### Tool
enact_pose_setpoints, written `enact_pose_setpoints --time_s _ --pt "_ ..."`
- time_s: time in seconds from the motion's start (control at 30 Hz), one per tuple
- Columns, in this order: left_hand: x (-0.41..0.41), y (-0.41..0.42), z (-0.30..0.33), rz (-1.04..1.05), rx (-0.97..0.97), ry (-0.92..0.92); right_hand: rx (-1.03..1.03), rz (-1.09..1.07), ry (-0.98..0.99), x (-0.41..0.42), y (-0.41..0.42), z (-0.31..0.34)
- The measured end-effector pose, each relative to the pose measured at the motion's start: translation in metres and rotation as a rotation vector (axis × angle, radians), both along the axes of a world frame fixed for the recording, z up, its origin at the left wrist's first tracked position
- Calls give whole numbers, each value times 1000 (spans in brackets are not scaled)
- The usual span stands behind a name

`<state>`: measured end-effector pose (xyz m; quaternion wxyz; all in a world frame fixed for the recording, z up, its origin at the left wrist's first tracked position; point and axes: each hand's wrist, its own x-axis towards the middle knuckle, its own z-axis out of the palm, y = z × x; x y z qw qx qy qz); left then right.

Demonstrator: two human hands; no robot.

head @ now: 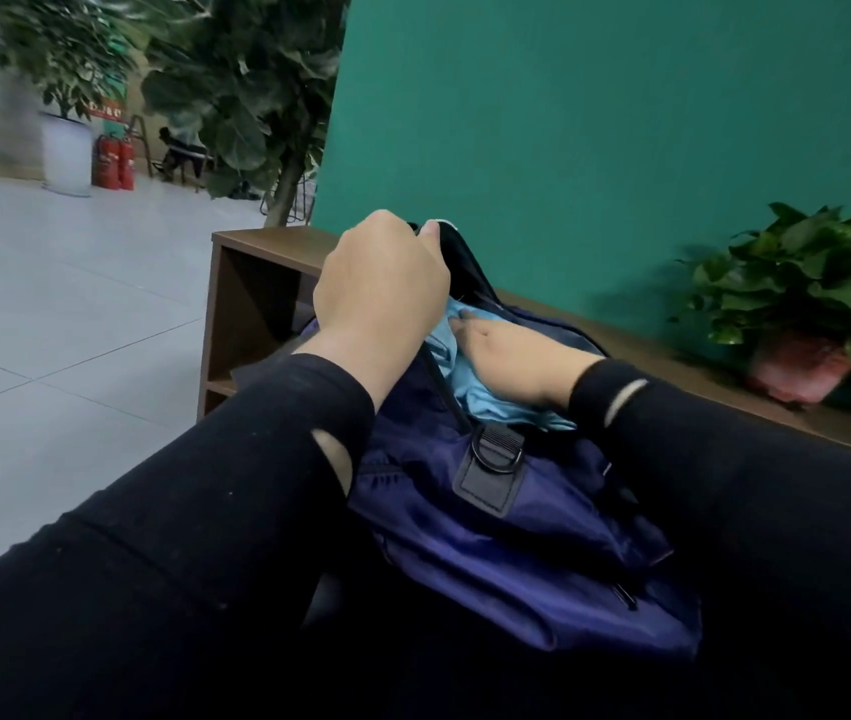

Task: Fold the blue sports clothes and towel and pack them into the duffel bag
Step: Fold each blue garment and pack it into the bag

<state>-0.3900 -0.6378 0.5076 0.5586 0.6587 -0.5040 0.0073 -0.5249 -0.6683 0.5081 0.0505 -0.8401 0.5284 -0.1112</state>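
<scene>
A navy duffel bag [511,537] lies on a low wooden bench [267,241], its top opening facing away from me. Light blue cloth [480,387] fills the opening. My left hand [381,298] grips the bag's dark upper edge or strap and lifts it. My right hand [511,356] rests flat on the light blue cloth inside the opening, fingers pressing into it. I cannot tell whether the cloth is a garment or the towel. Both arms wear black sleeves.
A teal wall [568,122] stands right behind the bench. A potted plant in a pink pot [797,314] sits on the bench to the right. Tall plants [236,96], fire extinguishers [114,163] and a tiled floor [64,283] lie to the left.
</scene>
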Motion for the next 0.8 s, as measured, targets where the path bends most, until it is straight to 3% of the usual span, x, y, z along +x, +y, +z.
enact_pose_setpoints --time_s 0.27,0.47,0.6,0.8 --pt "-4 -2 -3 -11 24 -33 -14 1 138 26 -39 -14" --pt "-4 -5 -7 -9 58 -46 -137 -79 -185 2 -32 -9" --pt "-9 -1 -6 -41 120 -44 -175 -86 -581 -24 -16 -6" --pt "-32 21 -9 -43 130 -265 -306 -83 -720 -66 53 -1"
